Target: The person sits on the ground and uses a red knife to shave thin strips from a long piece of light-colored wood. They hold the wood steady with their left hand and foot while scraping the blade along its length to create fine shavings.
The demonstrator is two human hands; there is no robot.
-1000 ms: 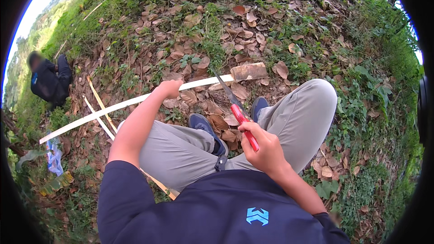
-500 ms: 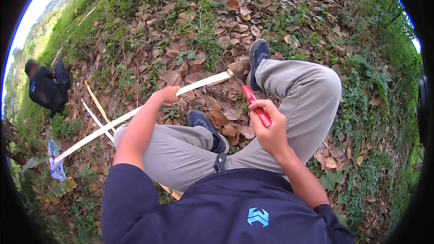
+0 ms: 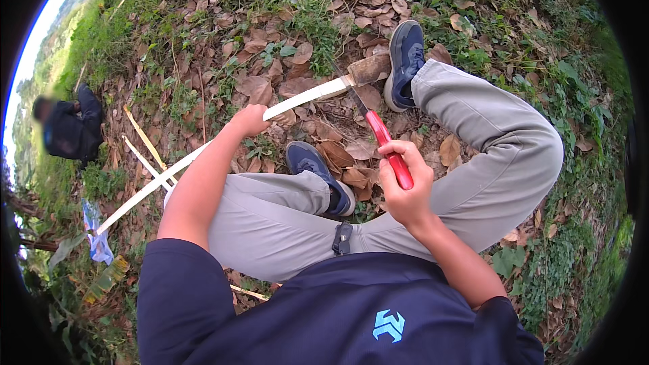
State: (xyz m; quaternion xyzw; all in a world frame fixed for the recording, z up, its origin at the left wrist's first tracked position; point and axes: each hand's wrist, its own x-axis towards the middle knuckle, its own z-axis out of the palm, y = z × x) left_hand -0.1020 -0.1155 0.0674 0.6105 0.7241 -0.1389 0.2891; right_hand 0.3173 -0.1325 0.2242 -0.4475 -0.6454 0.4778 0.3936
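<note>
My left hand (image 3: 250, 120) is closed around a long pale strip (image 3: 304, 96), probably split bamboo, which slants from the lower left up to the right. Its far end rests by a short brown piece of wood (image 3: 370, 69) on the ground. My right hand (image 3: 407, 179) grips the red handle of a small hand saw (image 3: 380, 128). The saw's narrow dark blade lies across the strip near that end; its teeth are too small to make out.
Two more pale strips (image 3: 143, 136) cross beneath the held one at the left. A blue-and-white plastic bag (image 3: 99, 233) lies near its lower end. Another person (image 3: 71, 125) crouches at the far left. My shoes (image 3: 407, 61) stand on dry leaves and grass.
The saw blade has slid forward across the strip, away from me. My right knee has swung outward to the right. My left hand keeps its grip.
</note>
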